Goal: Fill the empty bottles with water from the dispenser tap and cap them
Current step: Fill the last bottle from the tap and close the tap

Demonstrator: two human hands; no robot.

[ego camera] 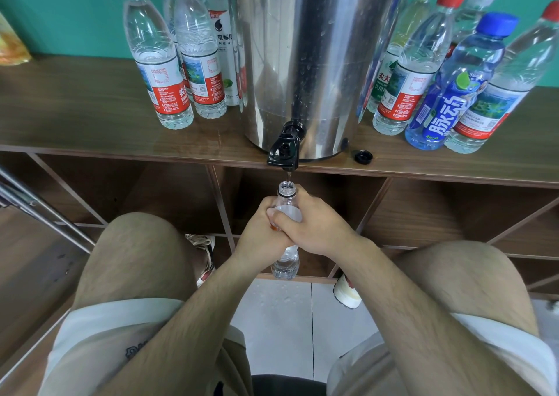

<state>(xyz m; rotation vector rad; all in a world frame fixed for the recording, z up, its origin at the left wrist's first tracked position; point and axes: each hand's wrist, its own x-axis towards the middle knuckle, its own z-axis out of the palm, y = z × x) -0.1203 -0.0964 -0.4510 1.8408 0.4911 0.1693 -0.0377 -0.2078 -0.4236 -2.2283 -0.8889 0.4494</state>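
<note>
Directly below the dispenser tap (284, 151), both hands are wrapped round an uncapped clear bottle (286, 190): the left hand (259, 230) and right hand (316, 225) overlap on its middle, holding it upright with its mouth just under the spout, where a thin stream of water falls in. A loose black cap (363, 156) lies on the wooden shelf (90, 108) right of the tap. Behind the tap stands the steel dispenser (305, 57), with capped bottles left (157, 63) and right (419, 63) of it.

Brown wooden desk (75, 108). Steel dispenser (302, 63) stands at its front edge, black tap (284, 150) overhanging. Loose black cap (363, 156) just beside the base. Capped bottles: left group (169, 72), right group (423, 72).
</note>
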